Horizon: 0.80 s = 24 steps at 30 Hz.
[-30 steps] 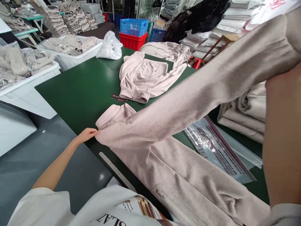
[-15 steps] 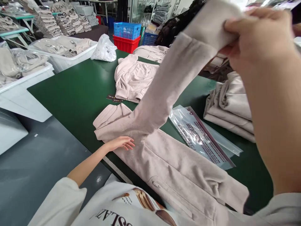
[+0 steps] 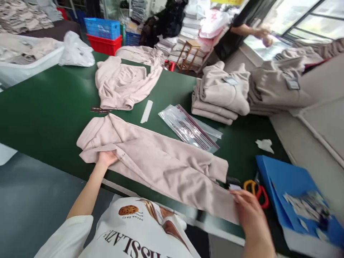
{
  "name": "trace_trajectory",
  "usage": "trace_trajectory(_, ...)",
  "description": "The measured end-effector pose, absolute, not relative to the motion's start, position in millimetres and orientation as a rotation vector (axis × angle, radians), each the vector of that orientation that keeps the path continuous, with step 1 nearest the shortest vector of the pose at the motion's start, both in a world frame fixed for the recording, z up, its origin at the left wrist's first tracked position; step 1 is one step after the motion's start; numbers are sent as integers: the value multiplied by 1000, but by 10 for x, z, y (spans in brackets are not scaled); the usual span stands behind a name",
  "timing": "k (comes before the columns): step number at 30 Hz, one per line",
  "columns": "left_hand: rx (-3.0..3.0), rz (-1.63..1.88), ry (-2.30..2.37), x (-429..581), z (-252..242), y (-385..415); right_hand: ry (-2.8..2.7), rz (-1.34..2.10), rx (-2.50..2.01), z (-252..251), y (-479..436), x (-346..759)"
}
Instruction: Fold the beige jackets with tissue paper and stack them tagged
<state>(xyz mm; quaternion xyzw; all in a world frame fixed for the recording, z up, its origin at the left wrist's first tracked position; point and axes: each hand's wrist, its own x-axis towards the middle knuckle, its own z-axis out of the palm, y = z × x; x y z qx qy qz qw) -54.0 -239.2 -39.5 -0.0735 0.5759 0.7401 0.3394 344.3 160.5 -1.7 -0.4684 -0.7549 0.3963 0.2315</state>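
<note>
A beige hoodie [image 3: 161,161] lies flat along the near edge of the green table [image 3: 48,107], with one sleeve folded across its body. My left hand [image 3: 107,158] is at the shoulder end, its fingers tucked under the folded sleeve and gripping the cloth. My right hand [image 3: 248,211], blurred, has its fingers stretched out at the hem end, just touching the cloth. Scissors with orange and red handles [image 3: 256,190] lie right beside that hand.
Behind the hoodie are a clear printed plastic bag [image 3: 189,129], a white strip [image 3: 147,111], a dark tag [image 3: 99,110] and a second loose hoodie [image 3: 120,82]. Stacks of folded hoodies [image 3: 220,96] sit at the right. A blue tray [image 3: 290,182] holds tags. A person [image 3: 242,28] works at the back.
My right hand has brought the raised sleeve down, let it go and dropped to the hem. The sleeve now lies across the hoodie. My left hand has shifted left onto the fold.
</note>
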Motion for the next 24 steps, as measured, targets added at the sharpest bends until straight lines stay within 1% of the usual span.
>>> trace_trajectory(3, -235, 1881, 1636, -527, -322, -2461, -1887, 1230, -1584, -463, 1312, 3812)
trace_trajectory(6, -328, 1881, 1706, -488, -191, -2608, -1748, 1064, -1750, -681, 1127, 3821)
trace_trajectory(9, -336, 2000, 1591, -489, -84, -2717, -1755, 882, -1802, -686, 1089, 3655)
trace_trajectory(11, -410, 1974, 1571, -526, -70, -2720, -1730, 829, -1799, -637, 1107, 3559)
trace_trajectory(14, -656, 1931, 1661, -578, -125, -2678, -1684, 851, -1687, -578, 1155, 3506)
trace_trajectory(17, -719, 2058, 1662, -550, -192, -2696, -1621, 811, -1569, -616, 1214, 3501)
trace_trajectory(20, -758, 2104, 1628, -475, -192, -2754, -1668, 885, -1579, -769, 1281, 3462)
trace_trajectory(22, -817, 2058, 1616, -462, -152, -2790, -1749, 946, -1609, -873, 1318, 3430)
trace_trajectory(24, -852, 2009, 1628, -501, -94, -2853, -1814, 928, -1627, -919, 1340, 3418)
